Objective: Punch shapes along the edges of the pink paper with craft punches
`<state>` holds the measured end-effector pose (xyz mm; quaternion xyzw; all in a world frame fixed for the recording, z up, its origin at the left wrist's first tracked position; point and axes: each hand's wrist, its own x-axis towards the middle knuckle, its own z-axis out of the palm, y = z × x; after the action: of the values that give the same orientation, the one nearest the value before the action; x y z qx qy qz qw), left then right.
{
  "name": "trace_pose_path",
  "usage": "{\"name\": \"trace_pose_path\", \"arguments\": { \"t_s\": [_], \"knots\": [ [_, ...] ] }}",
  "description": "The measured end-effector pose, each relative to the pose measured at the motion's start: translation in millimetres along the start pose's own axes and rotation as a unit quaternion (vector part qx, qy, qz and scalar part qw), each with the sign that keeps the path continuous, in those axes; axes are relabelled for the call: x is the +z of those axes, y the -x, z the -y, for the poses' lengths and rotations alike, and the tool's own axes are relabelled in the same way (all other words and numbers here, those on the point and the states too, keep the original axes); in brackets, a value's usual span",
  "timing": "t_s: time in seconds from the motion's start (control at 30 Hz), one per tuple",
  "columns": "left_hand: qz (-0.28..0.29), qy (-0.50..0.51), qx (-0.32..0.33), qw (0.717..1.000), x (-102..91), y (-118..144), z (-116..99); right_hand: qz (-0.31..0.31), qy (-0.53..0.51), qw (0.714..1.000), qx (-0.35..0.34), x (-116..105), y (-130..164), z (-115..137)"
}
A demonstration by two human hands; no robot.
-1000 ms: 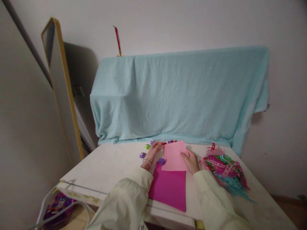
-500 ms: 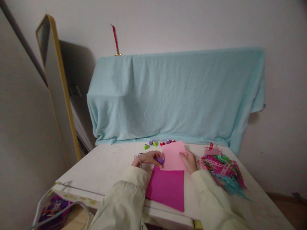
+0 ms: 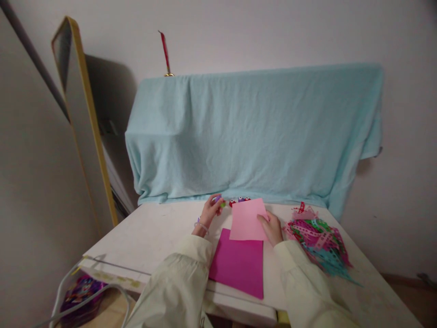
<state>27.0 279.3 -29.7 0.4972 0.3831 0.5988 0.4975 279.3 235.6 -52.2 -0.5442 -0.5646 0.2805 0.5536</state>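
Note:
My left hand (image 3: 210, 213) reaches to the back of the white table, its fingers curled around a small purple googly-eyed piece (image 3: 217, 199). A green googly-eyed piece (image 3: 223, 204) shows right by its fingertips. My right hand (image 3: 271, 228) pinches the right edge of a light pink square sheet (image 3: 247, 221) between thumb and fingers. This sheet is tilted up and covers the upper part of a magenta sheet (image 3: 239, 269) lying flat on the table. Behind the pink sheet's top edge stand a red eyed piece (image 3: 232, 203) and a purple one (image 3: 241, 199).
A heap of coloured ribbon strips (image 3: 319, 239) lies at the right of the white table (image 3: 146, 232). A light blue cloth (image 3: 256, 132) drapes over something at the back. A framed mirror (image 3: 85, 114) leans at the left. A purple shiny bag (image 3: 82, 294) sits below the table.
My left hand has moved away from the pink sheet's left edge, up and back to the eyed pieces. The purple piece that was by the sheet no longer shows there. My right hand keeps its hold.

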Motion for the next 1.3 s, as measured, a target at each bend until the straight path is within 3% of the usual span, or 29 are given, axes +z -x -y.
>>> {"name": "trace_pose_path", "arguments": {
  "t_s": [0.13, 0.47, 0.87, 1.3],
  "knots": [
    [-0.015, 0.095, -0.018, 0.995, -1.6, 2.7, -2.4, -0.009, -0.032, 0.999, 0.013, -0.2, 1.1, 5.0],
    [0.014, 0.169, -0.065, 0.983, -2.5, 1.4, 6.5, 0.011, -0.057, 0.998, 0.012, -0.1, 0.6, 0.1],
    [-0.053, 0.191, -0.049, 0.979, -3.1, -0.6, 8.7, 0.052, -0.164, 0.984, 0.046, -0.5, 1.9, 6.6],
    [0.016, 0.21, -0.071, 0.975, -0.6, 5.4, 2.2, 0.079, -0.19, 0.977, 0.049, 0.0, 1.5, 5.4]
  ]
}}
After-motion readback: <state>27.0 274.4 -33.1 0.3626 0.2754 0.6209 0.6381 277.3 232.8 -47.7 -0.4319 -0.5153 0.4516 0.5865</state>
